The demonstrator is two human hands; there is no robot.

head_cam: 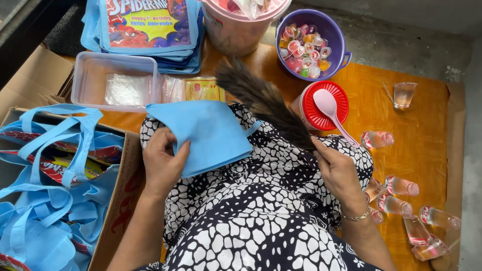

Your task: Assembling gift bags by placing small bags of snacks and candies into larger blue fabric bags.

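Two bare hands rest on a lap in black-and-white patterned cloth. Left hand (163,163) pinches the edge of a folded light-blue fabric bag (208,135) lying on the lap. Right hand (339,173) is closed around the handle end of a dark brown feather duster (263,100), which slants up over the orange mat (416,135). Just beside it stands a red-lidded jar (321,118) with a pink plastic spoon (331,113) on top; small clear bottles (401,186) lie further right.
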